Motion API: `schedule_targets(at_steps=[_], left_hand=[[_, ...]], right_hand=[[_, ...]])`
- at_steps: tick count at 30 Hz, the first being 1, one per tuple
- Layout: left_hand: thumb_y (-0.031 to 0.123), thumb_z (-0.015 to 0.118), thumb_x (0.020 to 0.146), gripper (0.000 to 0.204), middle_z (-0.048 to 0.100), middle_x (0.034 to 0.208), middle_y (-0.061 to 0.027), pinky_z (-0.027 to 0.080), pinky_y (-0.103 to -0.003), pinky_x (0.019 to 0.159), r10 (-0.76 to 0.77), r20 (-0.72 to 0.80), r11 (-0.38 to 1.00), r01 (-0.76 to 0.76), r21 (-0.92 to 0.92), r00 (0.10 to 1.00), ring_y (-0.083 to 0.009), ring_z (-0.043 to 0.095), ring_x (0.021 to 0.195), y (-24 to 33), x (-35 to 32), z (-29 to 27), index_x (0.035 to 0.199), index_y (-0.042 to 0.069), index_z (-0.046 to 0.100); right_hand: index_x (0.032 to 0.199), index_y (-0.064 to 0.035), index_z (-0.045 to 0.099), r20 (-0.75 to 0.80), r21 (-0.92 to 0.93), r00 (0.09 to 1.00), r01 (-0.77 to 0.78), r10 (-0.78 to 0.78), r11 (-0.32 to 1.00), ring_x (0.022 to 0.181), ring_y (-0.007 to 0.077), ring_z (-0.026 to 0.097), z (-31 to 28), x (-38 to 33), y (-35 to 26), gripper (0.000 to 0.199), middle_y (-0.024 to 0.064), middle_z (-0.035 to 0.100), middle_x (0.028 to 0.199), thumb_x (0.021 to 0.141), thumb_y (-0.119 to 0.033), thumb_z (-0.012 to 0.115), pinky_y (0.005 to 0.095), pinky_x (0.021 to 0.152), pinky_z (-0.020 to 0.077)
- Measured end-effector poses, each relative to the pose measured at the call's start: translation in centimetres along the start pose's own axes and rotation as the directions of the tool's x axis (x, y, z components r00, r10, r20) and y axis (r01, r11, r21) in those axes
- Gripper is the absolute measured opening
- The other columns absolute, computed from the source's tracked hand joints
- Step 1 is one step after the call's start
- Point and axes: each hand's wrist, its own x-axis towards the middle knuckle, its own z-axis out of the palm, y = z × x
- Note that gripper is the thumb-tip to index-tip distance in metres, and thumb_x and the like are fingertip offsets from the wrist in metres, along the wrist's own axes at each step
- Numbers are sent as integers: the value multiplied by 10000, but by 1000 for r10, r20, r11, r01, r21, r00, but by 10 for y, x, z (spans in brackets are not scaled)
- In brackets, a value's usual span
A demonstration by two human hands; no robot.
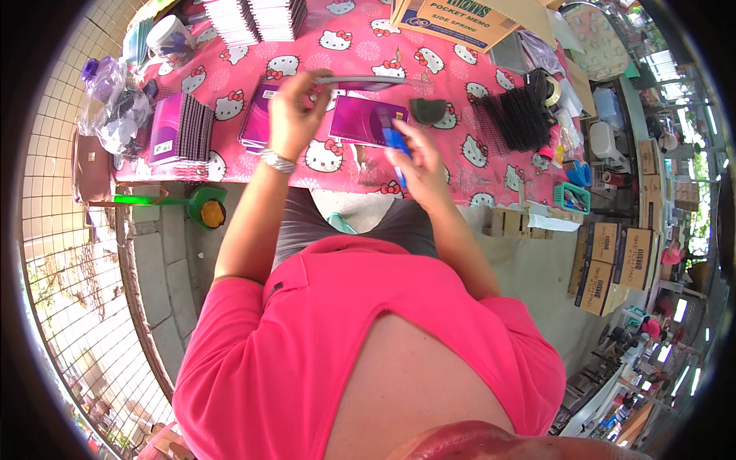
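Directly below us, on a pink cloth printed with white cats, our left hand pinches the left end of a thin notebook, fingers closed on it, raised nearly edge-on above the table. Our right hand has its fingers wrapped around a blue tool, too blurred to identify, beside a purple booklet lying flat. A dark green block sits just right of that, black coils farther right, and stacked purple notebooks to the left.
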Motion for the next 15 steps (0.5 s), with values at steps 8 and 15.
schedule_targets(at_steps=[8, 15], left_hand=[[141, 563, 835, 201, 670, 881, -73, 461, -449, 843, -152, 323, 631, -160, 759, 934, -314, 610, 911, -30, 59, -55, 1020, 111, 635], [157, 720, 817, 314, 628, 1175, -111, 467, -431, 952, 202, 485, 918, -337, 208, 851, -315, 589, 1089, -34, 31, 20, 1106, 71, 633]], right_hand=[[1192, -60, 620, -156, -701, 986, -63, -66, 710, 1057, 378, 585, -78, -5, 97, 473, 203, 611, 1126, 779, -247, 757, 469, 923, 463], [1056, -83, 668, -403, -866, 899, -314, -172, 390, 1005, 382, 597, -153, 77, 155, 311, 172, 632, 1038, 822, -286, 702, 475, 875, 496]])
